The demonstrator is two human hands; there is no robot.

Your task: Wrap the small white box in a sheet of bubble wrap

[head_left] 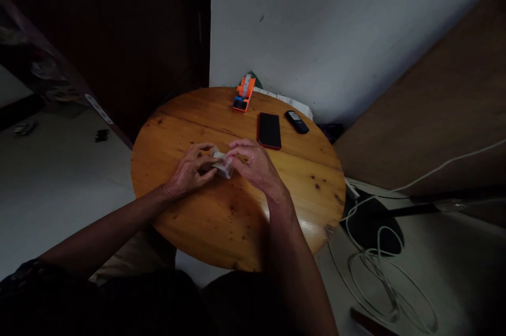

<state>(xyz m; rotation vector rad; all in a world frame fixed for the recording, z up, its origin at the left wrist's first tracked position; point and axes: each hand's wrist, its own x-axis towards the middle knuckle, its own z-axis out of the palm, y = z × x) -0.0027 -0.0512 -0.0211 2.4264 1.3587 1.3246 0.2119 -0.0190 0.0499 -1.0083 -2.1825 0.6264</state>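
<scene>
A small clear plastic packet [224,166] with whitish and reddish contents is between my hands, low over the round wooden table [209,220]. My left hand [193,170] grips its left side, with the thumb below and the fingers above. On the packet's upper right, my right hand [253,163] pinches the edge between thumb and forefinger. What exactly lies inside the packet is too small to make out.
Behind my hands lie a dark phone [269,131] with a red edge and a black handset [297,122]. An orange tape dispenser [244,94] stands near the wall. Pale cable [379,272] coils on the floor at right.
</scene>
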